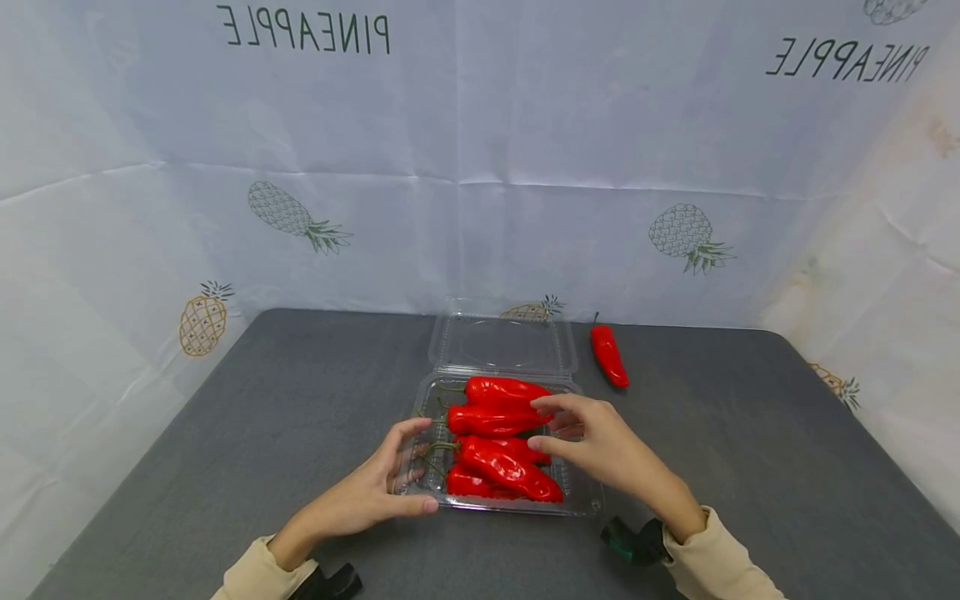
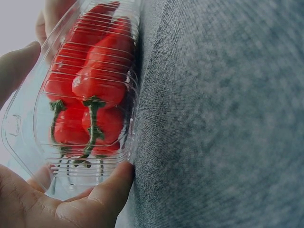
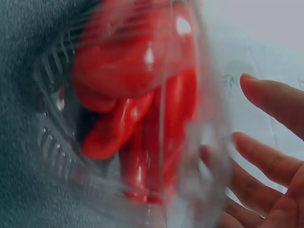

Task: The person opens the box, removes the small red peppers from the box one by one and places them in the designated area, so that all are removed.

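Red peppers [image 1: 498,421] with green stems lie piled in a clear plastic container [image 1: 585,496], stems toward the left. My left hand [image 1: 367,492] is at the container's left side, fingers bent loosely and spread. In the left wrist view, one of its fingertips [image 2: 124,172] sits right at the lower wall, and the thumb [image 2: 19,69] extends beside the rim. My right hand [image 1: 592,437] hovers over the peppers' right ends, thumb and fingers parted with nothing between them. The right wrist view shows its fingers [image 3: 261,156] spread near the blurred container wall.
One more red pepper [image 1: 609,357] lies on the dark grey table [image 1: 337,375], behind and right of the container. The container's clear lid [image 1: 502,342] stands open at the back. A cloth [image 1: 457,233] with pineapple prints hangs behind the table.
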The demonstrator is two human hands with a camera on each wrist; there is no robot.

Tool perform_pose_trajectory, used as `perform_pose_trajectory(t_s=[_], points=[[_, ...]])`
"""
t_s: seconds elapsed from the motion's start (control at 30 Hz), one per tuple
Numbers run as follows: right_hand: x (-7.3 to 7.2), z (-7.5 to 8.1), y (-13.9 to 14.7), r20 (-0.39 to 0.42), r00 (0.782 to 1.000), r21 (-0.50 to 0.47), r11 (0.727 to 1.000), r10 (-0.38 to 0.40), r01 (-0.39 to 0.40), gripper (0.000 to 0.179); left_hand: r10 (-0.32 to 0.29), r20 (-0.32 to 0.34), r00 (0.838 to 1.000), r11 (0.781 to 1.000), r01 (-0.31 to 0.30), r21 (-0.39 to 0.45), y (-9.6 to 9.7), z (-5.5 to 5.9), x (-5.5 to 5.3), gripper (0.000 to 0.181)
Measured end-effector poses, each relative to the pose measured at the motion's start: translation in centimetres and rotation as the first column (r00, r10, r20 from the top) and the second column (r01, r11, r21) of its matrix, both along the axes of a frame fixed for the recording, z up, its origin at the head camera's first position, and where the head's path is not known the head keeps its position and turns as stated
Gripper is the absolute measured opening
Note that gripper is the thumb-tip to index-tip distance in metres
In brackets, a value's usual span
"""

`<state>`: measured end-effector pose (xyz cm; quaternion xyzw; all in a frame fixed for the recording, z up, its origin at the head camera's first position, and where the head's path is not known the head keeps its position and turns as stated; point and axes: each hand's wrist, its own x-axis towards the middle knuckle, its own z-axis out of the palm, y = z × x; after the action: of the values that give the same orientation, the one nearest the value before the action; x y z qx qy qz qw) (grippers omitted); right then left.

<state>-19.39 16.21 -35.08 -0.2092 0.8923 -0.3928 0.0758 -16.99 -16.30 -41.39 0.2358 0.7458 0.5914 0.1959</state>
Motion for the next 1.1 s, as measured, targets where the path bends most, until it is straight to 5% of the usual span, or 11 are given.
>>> perform_pose_trajectory(t_s=[0.87,1.1], points=[[1.5,-1.5,-2.8,-0.037,0.986,0.05,0.986,0.162,-0.16,0.048,0.006,0.007,1.0,1.0,-0.006,-0.003,0.0,0.2,0.1,0.088],[1.8,-1.8,-3.4,-0.055,0.988,0.113,0.984,0.144,-0.137,0.051,0.008,0.008,1.0,1.0,-0.008,-0.013,0.0,0.3,0.1,0.088]])
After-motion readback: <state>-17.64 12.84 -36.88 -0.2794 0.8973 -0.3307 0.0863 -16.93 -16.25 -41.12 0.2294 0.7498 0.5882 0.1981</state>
